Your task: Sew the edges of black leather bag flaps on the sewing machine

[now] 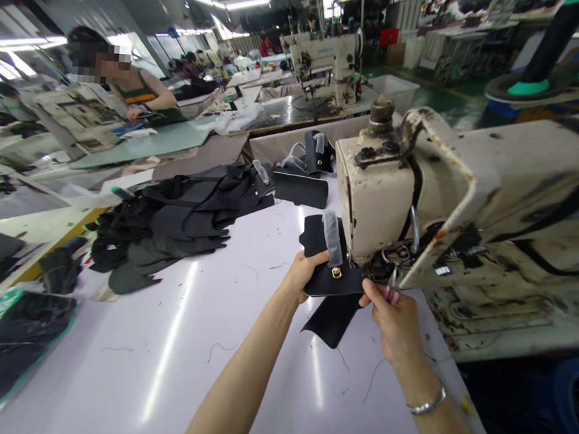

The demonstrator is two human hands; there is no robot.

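Note:
My left hand (299, 276) grips the left edge of a black leather-like panel (319, 285), thumb on top and fingers underneath. On the panel are a gold-coloured clasp (336, 273) and a strip in cloudy plastic wrap (332, 237). My right hand (395, 322) pinches the panel's right corner beside the needle area of a worn cream sewing machine (376, 197). Small scissors with pinkish handles (393, 289) are tucked in the right hand's fingers. A second black piece (331, 320) hangs out from under the panel onto the table. The needle itself is hidden.
A heap of black cut pieces (184, 215) lies to the left on the pale table (236, 387). Several black panels with clasps (301, 190) sit behind. Loose threads are scattered about. A plastic-wrapped bundle (14, 336) is at lower left. A co-worker (139, 91) sits beyond.

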